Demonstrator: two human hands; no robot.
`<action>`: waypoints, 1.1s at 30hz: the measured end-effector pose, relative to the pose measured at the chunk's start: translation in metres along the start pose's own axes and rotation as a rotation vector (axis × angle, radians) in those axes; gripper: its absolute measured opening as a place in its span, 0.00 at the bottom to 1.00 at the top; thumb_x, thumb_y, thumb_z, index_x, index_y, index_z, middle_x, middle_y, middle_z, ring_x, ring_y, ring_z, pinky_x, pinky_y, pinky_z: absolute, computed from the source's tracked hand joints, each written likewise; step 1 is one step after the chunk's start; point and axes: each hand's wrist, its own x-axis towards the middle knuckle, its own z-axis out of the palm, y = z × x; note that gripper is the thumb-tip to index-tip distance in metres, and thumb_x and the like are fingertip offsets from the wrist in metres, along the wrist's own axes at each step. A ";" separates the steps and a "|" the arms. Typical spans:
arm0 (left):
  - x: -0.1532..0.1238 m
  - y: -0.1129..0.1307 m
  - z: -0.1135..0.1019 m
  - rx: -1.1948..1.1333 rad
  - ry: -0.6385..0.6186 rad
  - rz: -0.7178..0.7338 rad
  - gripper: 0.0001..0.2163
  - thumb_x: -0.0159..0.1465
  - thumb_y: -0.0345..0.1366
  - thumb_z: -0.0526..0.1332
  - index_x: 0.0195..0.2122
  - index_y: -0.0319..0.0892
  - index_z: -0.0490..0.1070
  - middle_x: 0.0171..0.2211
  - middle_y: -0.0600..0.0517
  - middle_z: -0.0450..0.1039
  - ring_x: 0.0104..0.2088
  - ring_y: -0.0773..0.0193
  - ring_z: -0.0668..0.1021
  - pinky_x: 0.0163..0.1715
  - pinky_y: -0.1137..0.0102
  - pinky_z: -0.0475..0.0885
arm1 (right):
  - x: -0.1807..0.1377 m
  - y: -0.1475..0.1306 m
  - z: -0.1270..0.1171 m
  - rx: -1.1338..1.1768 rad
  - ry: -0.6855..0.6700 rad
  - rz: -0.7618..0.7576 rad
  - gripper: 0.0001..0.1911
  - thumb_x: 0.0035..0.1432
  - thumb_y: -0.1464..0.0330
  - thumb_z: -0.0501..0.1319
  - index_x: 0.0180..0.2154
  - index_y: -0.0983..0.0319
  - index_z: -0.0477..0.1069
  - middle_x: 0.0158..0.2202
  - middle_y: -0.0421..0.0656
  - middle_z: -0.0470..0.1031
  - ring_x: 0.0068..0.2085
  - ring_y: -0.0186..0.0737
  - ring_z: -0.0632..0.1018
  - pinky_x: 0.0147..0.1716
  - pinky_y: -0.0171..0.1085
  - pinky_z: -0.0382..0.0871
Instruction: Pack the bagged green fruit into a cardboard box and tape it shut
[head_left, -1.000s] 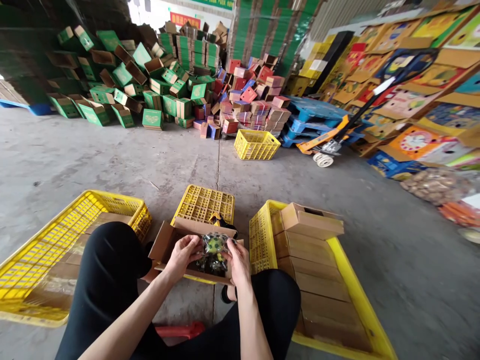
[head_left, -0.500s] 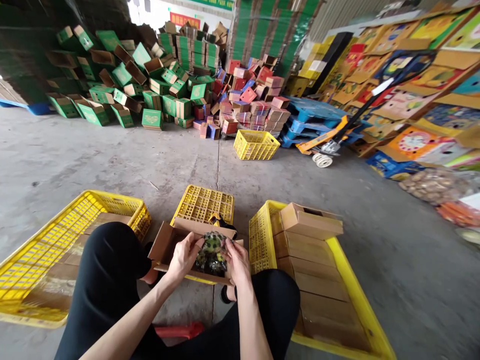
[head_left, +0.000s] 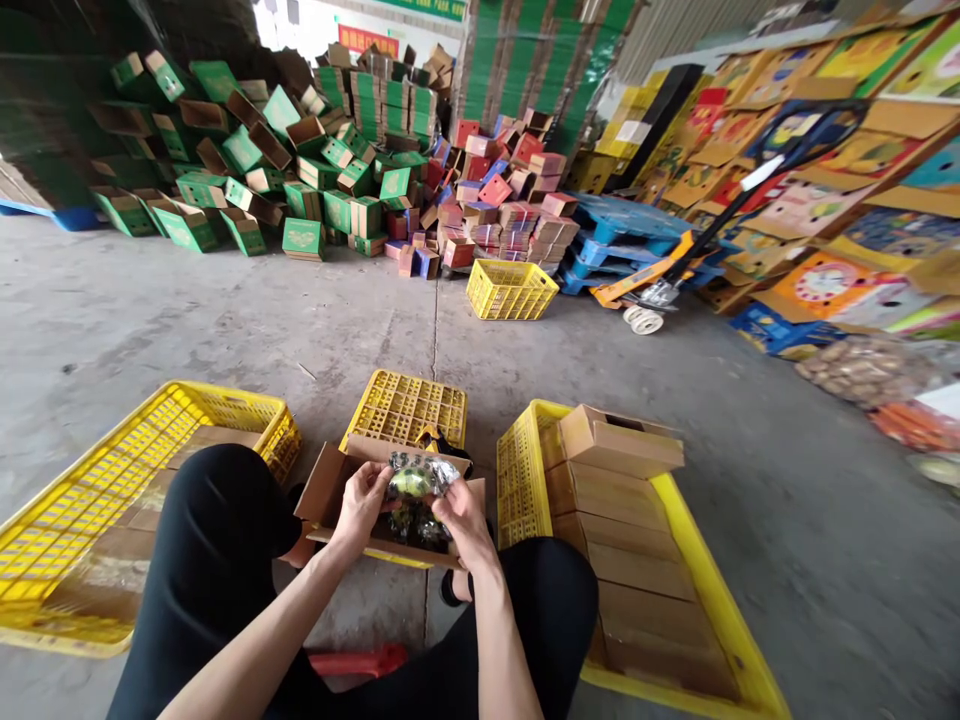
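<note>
Both grips, our left hand and right hand, clamp the wrapped pack, lower centre. We likely steady it above the carton.

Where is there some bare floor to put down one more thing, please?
Bare floor lies between the middle yellow crate and the far yellow crate, also right of the right-hand crate. It is crowded between the knees, where left hand and right hand hold a plastic-wrapped item over the open carton.
</note>
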 end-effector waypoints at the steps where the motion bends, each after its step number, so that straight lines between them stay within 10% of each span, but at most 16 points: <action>1: 0.000 0.000 0.000 -0.017 0.009 -0.017 0.27 0.50 0.59 0.75 0.37 0.41 0.75 0.34 0.51 0.77 0.34 0.61 0.80 0.28 0.69 0.80 | -0.001 0.000 0.001 -0.011 -0.012 -0.006 0.37 0.42 0.49 0.80 0.53 0.55 0.80 0.52 0.48 0.83 0.57 0.56 0.81 0.55 0.48 0.77; 11: -0.008 0.014 -0.002 -0.147 -0.216 -0.186 0.33 0.58 0.63 0.70 0.51 0.38 0.79 0.36 0.43 0.83 0.38 0.55 0.86 0.42 0.64 0.81 | 0.004 0.009 -0.004 -0.031 0.261 -0.005 0.22 0.47 0.47 0.77 0.32 0.58 0.82 0.32 0.42 0.83 0.34 0.49 0.84 0.43 0.47 0.81; 16: -0.011 0.019 -0.003 -0.049 -0.341 -0.079 0.28 0.52 0.56 0.77 0.47 0.41 0.83 0.41 0.46 0.85 0.40 0.55 0.84 0.45 0.64 0.79 | 0.004 0.009 -0.004 -0.024 0.288 0.010 0.23 0.46 0.46 0.76 0.33 0.58 0.82 0.30 0.43 0.83 0.32 0.50 0.84 0.38 0.48 0.81; 21: -0.005 0.015 -0.005 0.081 -0.177 0.063 0.22 0.52 0.57 0.76 0.32 0.41 0.84 0.40 0.45 0.84 0.46 0.50 0.82 0.44 0.68 0.77 | 0.003 0.007 -0.004 -0.019 0.275 0.011 0.24 0.46 0.44 0.76 0.31 0.57 0.81 0.30 0.43 0.83 0.30 0.51 0.84 0.34 0.47 0.81; 27: -0.003 0.014 -0.009 -0.018 -0.313 -0.034 0.28 0.56 0.56 0.75 0.51 0.42 0.83 0.42 0.47 0.86 0.44 0.52 0.84 0.48 0.63 0.77 | 0.003 0.006 -0.003 -0.058 0.242 0.011 0.25 0.48 0.42 0.74 0.32 0.57 0.81 0.31 0.44 0.83 0.31 0.51 0.84 0.34 0.47 0.80; 33: -0.007 0.013 -0.004 -0.126 -0.326 -0.085 0.27 0.54 0.56 0.76 0.46 0.40 0.85 0.40 0.46 0.86 0.42 0.55 0.84 0.46 0.66 0.77 | 0.004 0.009 -0.005 -0.049 0.193 0.004 0.26 0.55 0.42 0.69 0.34 0.59 0.81 0.33 0.47 0.83 0.37 0.55 0.84 0.35 0.48 0.79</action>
